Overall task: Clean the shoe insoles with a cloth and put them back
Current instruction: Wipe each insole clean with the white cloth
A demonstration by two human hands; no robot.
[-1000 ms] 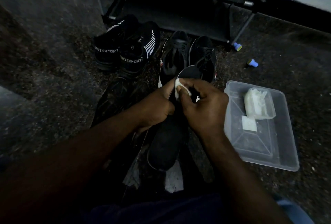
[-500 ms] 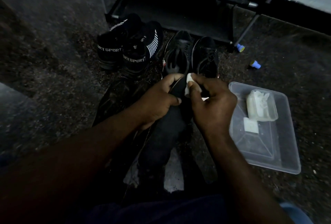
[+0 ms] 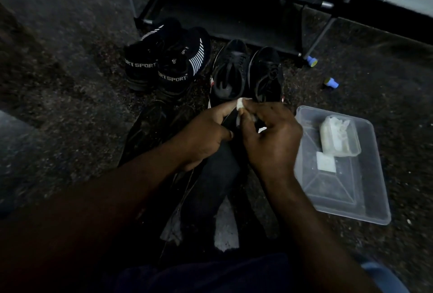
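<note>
**Insole**: dark, long and thin. It sits left of the tray, held between both hands, with its lower end trailing toward the person. I judge it light, soft and bendy, so it would likely flop if held by one end. It is best gripped at the edges, close to the patch being wiped.

**Left hand**: left of the tray. The fingers and thumb are curled round the insole's upper part, holding it firmly.

**Right hand**: just left of the tray. The fingertips are pinched on the cloth, pressing it against the insole's top end.

**Cloth**: small, white and wadded. In this dim light it is perhaps damp.

**Laced shoes**: a black pair beyond the tray's far-left corner, standing side by side.
</note>
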